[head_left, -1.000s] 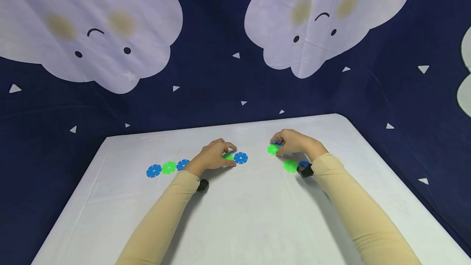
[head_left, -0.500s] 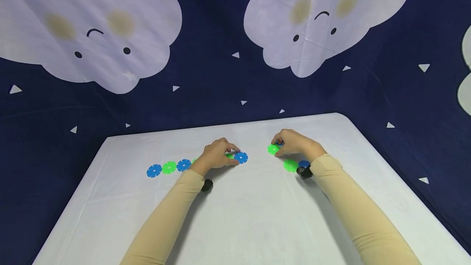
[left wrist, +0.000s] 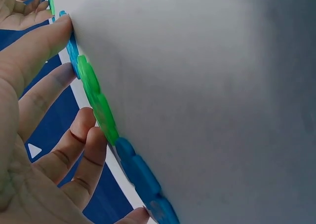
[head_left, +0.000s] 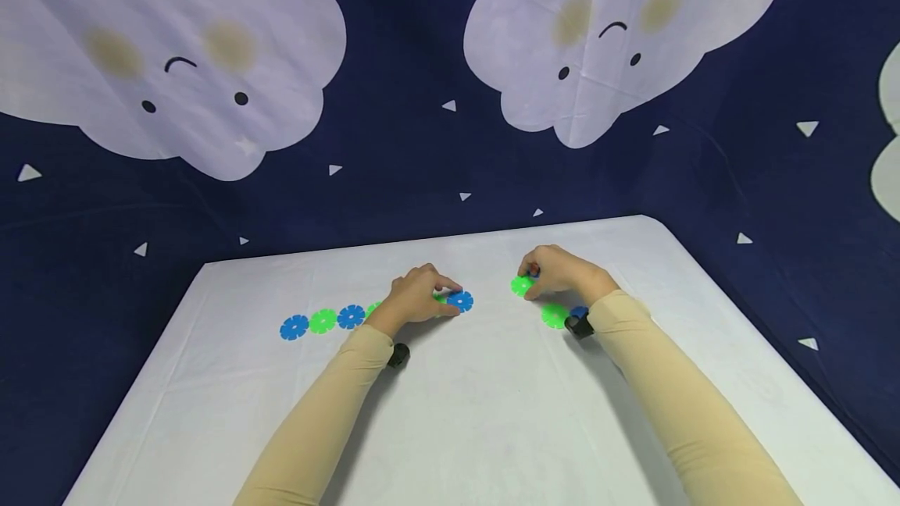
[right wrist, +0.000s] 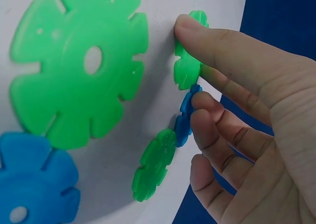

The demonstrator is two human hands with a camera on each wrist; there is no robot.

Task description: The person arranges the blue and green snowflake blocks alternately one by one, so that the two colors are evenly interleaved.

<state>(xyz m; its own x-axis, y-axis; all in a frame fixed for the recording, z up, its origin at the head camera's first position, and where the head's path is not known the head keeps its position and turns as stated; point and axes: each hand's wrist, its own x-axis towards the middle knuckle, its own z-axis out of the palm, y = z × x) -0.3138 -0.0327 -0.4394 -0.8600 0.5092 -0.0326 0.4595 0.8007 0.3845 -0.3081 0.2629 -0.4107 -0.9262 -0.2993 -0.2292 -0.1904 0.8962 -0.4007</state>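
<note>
My left hand (head_left: 420, 293) spans the right end of a row of plastic snowflake discs. Its thumb and index finger pinch opposite edges of the blue end disc (head_left: 462, 302), beside a green disc (left wrist: 98, 99). A further blue disc (left wrist: 140, 174) lies below the palm in the left wrist view. Over on the right, my right hand (head_left: 558, 270) pinches a green disc (head_left: 521, 286) between thumb and index finger. Its other fingers curl beside a blue disc (right wrist: 184, 116), with another green disc (right wrist: 154, 165) adjoining that one. The head view hides part of both groups behind the hands.
The row's left part shows a blue disc (head_left: 294, 327), a green disc (head_left: 323, 322) and a blue disc (head_left: 351, 316). Under my right wrist lie a green disc (head_left: 555, 316) and a blue disc (right wrist: 37, 167). A dark cloud-patterned cloth (head_left: 394, 209) stands behind the white table (head_left: 464, 428).
My left hand has slid a little to the right, from around the green disc to the blue disc at the row's end. The right hand stays almost still at its green disc.
</note>
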